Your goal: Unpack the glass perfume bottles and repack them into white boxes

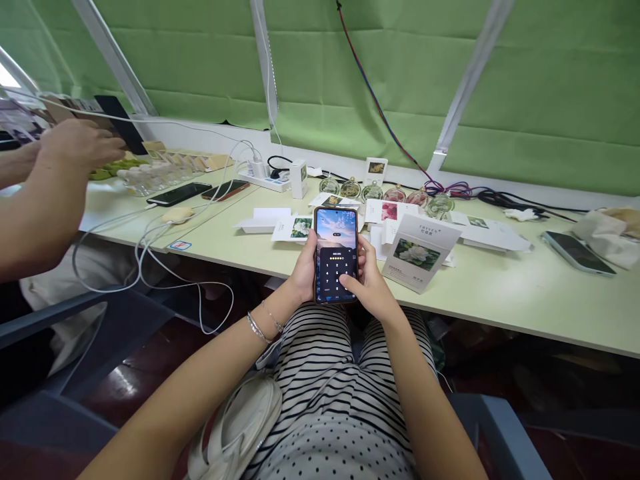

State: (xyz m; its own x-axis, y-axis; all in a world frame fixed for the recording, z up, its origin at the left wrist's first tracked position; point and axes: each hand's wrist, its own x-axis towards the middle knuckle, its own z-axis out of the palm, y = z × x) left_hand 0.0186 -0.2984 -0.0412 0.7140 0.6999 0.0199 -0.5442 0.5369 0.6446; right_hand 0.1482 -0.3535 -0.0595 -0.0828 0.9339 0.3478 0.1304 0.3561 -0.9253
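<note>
Upright above my lap, a smartphone (336,230) shows a number keypad on its lit screen. My left hand (303,270) is closed around its left edge. On the other side, my right hand (370,280) grips the right edge, with its thumb over the keypad. Just beyond the phone lie flat printed cartons, among them one with a white flower picture (301,227) and one with a red flower picture (389,211). Right of my hands, a larger white flower box (423,253) stands tilted at the table's front edge.
Several round glass bottles (373,191) stand behind the cartons. A white power strip (265,179) feeds cables across the left. Two dark phones (179,194) lie nearby, and another phone (579,253) rests at right. A co-worker's hand (83,143) reaches over small bottles at far left.
</note>
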